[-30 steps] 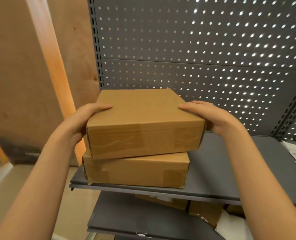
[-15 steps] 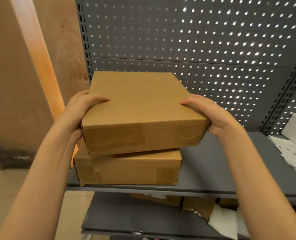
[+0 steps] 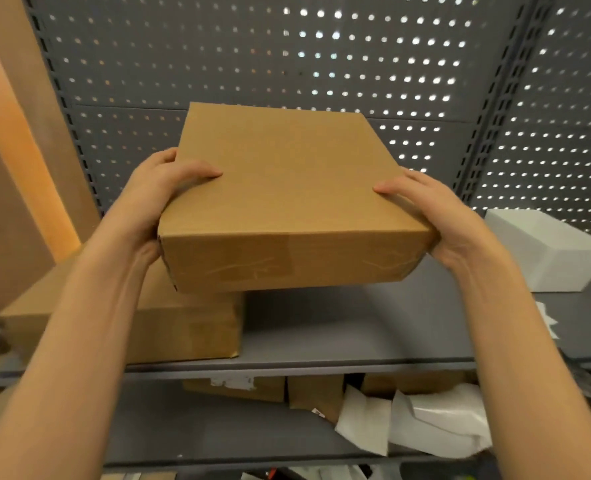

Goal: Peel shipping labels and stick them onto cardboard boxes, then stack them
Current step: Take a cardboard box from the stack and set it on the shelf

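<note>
I hold a flat brown cardboard box (image 3: 280, 188) in the air with both hands. My left hand (image 3: 159, 199) grips its left side, thumb on top. On the right side my right hand (image 3: 436, 213) does the same. The box hangs above the grey shelf (image 3: 356, 334), to the right of and higher than a second cardboard box (image 3: 183, 327) that rests on the shelf's left end. Clear tape shows on the front face of both. No label is visible on the held box's top or front.
A white box (image 3: 550, 251) stands on the shelf at the right with white sheets (image 3: 548, 320) beside it. The lower shelf (image 3: 200, 427) holds brown boxes (image 3: 245, 388) and crumpled white paper (image 3: 422, 420). A perforated grey panel (image 3: 287, 57) backs the shelving. A wooden wall stands left.
I have lifted the top box off the lower box and carried it to the right and up. The view has shifted right, bringing the white box into sight.
</note>
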`<state>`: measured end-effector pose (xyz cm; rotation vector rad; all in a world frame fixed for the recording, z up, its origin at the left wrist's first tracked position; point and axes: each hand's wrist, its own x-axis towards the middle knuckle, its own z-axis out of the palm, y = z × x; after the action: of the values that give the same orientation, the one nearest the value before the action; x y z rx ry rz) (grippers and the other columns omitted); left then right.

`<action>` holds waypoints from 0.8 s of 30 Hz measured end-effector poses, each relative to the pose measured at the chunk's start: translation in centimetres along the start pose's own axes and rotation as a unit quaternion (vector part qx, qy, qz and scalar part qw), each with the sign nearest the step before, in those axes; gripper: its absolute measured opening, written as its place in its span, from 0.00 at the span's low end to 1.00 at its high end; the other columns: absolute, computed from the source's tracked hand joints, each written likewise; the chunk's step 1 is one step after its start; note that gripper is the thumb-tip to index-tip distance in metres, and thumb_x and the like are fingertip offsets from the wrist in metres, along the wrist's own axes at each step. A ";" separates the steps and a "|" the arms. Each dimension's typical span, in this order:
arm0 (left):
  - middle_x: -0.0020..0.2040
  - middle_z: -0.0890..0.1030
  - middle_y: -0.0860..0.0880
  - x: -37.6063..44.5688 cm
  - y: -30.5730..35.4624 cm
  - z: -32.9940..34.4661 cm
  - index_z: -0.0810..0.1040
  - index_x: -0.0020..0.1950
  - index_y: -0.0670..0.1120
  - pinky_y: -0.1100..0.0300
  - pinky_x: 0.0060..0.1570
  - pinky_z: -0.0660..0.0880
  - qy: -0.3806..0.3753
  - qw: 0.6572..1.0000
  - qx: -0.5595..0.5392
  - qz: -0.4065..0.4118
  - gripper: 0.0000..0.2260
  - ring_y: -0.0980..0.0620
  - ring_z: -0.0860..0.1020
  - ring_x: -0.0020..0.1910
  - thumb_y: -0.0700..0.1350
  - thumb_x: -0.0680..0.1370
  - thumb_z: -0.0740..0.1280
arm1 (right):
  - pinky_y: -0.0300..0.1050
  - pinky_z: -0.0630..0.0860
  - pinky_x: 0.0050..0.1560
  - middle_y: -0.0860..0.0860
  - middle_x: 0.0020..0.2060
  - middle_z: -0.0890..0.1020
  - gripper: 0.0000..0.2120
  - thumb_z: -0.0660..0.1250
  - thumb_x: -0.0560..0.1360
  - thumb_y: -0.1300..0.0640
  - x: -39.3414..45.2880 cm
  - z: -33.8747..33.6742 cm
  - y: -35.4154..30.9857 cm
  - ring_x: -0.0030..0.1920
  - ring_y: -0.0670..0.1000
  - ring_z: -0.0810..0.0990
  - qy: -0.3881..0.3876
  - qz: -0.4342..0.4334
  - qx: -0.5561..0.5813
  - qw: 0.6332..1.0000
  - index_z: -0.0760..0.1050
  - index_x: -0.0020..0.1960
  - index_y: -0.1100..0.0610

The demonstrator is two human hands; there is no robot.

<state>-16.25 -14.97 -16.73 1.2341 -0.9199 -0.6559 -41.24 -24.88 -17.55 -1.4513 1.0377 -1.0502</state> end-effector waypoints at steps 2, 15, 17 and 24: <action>0.45 0.80 0.52 -0.7 -0.4 3.1 0.76 0.55 0.49 0.70 0.27 0.73 0.000 1.000 0.002 0.001 0.10 0.62 0.80 0.33 0.43 0.74 0.67 | 0.40 0.74 0.37 0.47 0.51 0.82 0.21 0.71 0.69 0.49 0.0 -3.1 0.5 0.45 0.47 0.81 0.006 -0.001 -0.003 1.000 0.75 0.61 0.47; 0.56 0.82 0.46 -1.7 -7.1 13.2 0.75 0.63 0.45 0.62 0.41 0.76 -0.043 0.994 -0.012 -0.100 0.28 0.51 0.81 0.51 0.45 0.63 0.72 | 0.38 0.74 0.36 0.48 0.54 0.80 0.25 0.72 0.69 0.50 1.3 -13.8 6.7 0.47 0.47 0.80 0.004 0.065 -0.016 0.998 0.71 0.65 0.48; 0.56 0.81 0.45 -1.7 -7.8 13.4 0.75 0.63 0.44 0.63 0.40 0.77 -0.049 0.993 0.002 -0.109 0.26 0.50 0.81 0.50 0.44 0.66 0.72 | 0.39 0.74 0.37 0.48 0.55 0.79 0.26 0.72 0.69 0.50 1.3 -13.8 7.7 0.47 0.47 0.80 0.005 0.077 -0.006 0.997 0.70 0.65 0.48; 0.56 0.80 0.47 -1.6 -10.6 13.0 0.72 0.66 0.46 0.61 0.42 0.73 -0.047 0.987 0.021 -0.154 0.24 0.52 0.79 0.50 0.43 0.71 0.70 | 0.42 0.75 0.40 0.49 0.55 0.79 0.30 0.73 0.68 0.50 1.8 -13.0 10.6 0.49 0.48 0.80 0.003 0.130 0.005 0.991 0.67 0.68 0.48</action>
<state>-27.68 -22.56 -26.50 1.4073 -0.8286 -0.9505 -54.11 -30.85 -26.61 -1.2653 1.1897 -0.8704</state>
